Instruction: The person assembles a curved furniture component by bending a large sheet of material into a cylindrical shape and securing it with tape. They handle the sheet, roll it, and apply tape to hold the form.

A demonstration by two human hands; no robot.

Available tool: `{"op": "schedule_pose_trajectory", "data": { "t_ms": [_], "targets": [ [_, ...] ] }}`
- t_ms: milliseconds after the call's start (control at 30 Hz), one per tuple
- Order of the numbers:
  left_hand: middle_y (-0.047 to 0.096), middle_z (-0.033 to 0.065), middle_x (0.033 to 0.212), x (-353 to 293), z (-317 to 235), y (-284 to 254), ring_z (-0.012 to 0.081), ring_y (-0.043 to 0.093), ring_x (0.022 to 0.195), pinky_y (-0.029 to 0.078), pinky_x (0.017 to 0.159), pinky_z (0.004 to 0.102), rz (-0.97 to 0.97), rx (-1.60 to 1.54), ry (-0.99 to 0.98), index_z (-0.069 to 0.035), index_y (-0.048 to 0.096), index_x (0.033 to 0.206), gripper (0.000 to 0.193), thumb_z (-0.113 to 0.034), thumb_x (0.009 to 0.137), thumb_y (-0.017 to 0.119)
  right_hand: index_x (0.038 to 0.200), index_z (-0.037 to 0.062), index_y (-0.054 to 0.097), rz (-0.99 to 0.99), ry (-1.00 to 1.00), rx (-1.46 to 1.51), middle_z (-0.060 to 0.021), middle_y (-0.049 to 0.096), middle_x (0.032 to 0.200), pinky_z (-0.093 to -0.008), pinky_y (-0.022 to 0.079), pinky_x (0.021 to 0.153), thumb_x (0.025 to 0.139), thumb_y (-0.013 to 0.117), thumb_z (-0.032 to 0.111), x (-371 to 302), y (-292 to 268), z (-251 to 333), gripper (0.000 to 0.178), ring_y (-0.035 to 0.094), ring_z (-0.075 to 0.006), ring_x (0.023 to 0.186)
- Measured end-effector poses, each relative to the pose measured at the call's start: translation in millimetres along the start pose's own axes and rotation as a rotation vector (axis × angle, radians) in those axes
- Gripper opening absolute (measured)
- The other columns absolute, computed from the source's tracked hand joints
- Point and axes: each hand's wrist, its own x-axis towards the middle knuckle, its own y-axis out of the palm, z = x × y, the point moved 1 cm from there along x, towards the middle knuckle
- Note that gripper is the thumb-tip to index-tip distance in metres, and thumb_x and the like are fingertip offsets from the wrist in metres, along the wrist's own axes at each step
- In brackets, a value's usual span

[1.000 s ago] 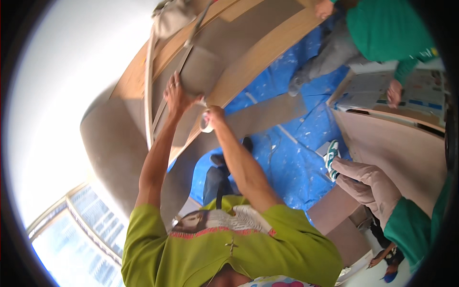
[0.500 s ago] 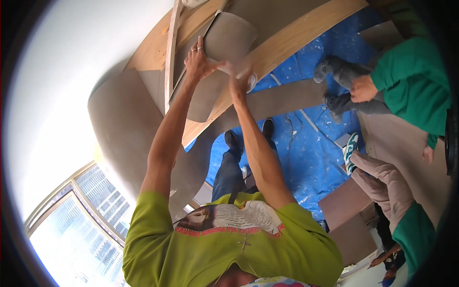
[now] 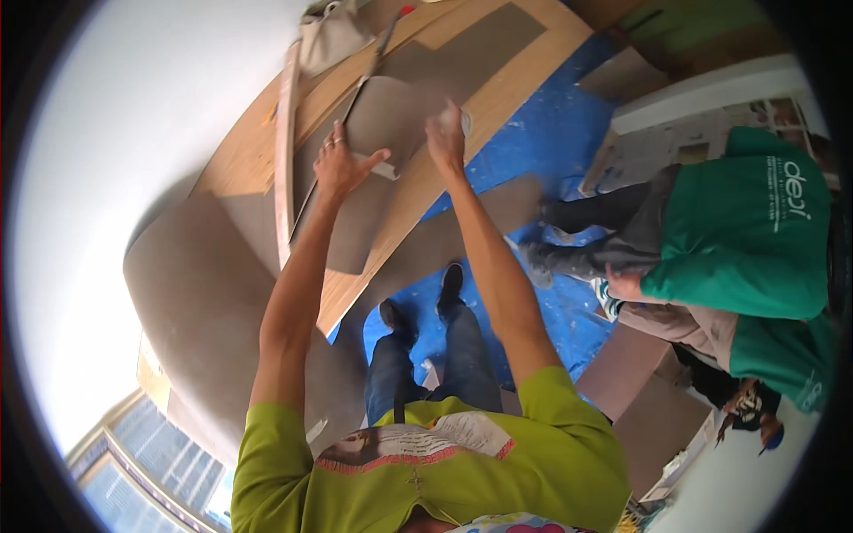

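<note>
My left hand (image 3: pixel 339 166) lies with its fingers spread on a curved, brown-grey sheet (image 3: pixel 385 120), near the sheet's dark edge. Next to its thumb is a small white strip (image 3: pixel 385 170), which looks like tape. Farther right, my right hand (image 3: pixel 446 139) is raised over the workbench and smeared by motion. Against its right side shows a white, round thing that looks like a roll of tape (image 3: pixel 466 123), seemingly in its grip. The sheet rests on a wooden bench top (image 3: pixel 511 67).
A pale wooden batten (image 3: pixel 286 147) runs left of the sheet, with a cloth bag (image 3: pixel 333 37) at its far end. A large curved brown panel (image 3: pixel 200 293) stands at left. Blue sheeting (image 3: pixel 560 115) covers the floor. People in green tops (image 3: pixel 742 240) are at right.
My right hand has moved away from the left hand, up and rightward over the sheet, with the white roll. The view has shifted, and the people at right have changed pose.
</note>
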Motion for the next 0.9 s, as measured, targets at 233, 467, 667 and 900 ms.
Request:
{"op": "schedule_pose_trajectory", "data": {
  "t_ms": [233, 467, 667, 900],
  "targets": [
    [0.042, 0.0253, 0.147, -0.7, -17.3, -6.7, 0.0391, 0.044, 0.134, 0.037, 0.109, 0.0504, 0.038, -0.056, -0.005, 0.0, 0.022, 0.153, 0.141, -0.075, 0.05, 0.081, 0.138, 0.0048, 0.047, 0.458, -0.207, -0.264, -0.0192, 0.054, 0.134, -0.0391, 0.042, 0.105, 0.082, 0.074, 0.041, 133.3, 11.2, 4.7, 0.072, 0.053, -0.032, 0.124],
    [0.042, 0.0225, 0.148, -2.3, 0.3, -9.1, 0.0362, 0.038, 0.139, 0.031, 0.115, 0.0465, -0.022, -0.082, -0.049, 0.002, 0.03, 0.149, 0.135, -0.069, 0.049, 0.084, 0.145, 0.0065, 0.045, 1.073, 0.324, -0.173, -0.0154, 0.051, 0.142, -0.0397, 0.036, 0.109, 0.076, 0.075, 0.059, 129.6, 47.7, 26.2, 0.092, 0.045, -0.0296, 0.133],
    [0.041, 0.0237, 0.148, -7.9, -17.2, -24.5, 0.0384, 0.038, 0.138, 0.032, 0.114, 0.0486, 0.009, -0.141, -0.039, 0.001, 0.032, 0.148, 0.127, -0.066, 0.053, 0.085, 0.141, 0.0038, 0.049, 1.18, 0.362, 0.059, -0.0137, 0.055, 0.137, -0.0377, 0.036, 0.108, 0.08, 0.074, 0.05, 139.7, 29.9, 40.0, 0.081, 0.046, -0.0256, 0.131],
    [0.04, 0.0224, 0.148, -92.9, -27.7, -64.6, 0.0357, 0.041, 0.136, 0.034, 0.112, 0.0473, -0.284, -0.424, 0.116, -0.001, 0.036, 0.147, 0.084, -0.042, 0.085, 0.074, 0.129, 0.0036, 0.061, 1.051, 0.125, 0.001, -0.0119, 0.066, 0.122, -0.0337, 0.045, 0.098, 0.082, 0.073, 0.045, 147.7, -72.1, 144.8, 0.064, 0.06, -0.0215, 0.113]
  ]
}}
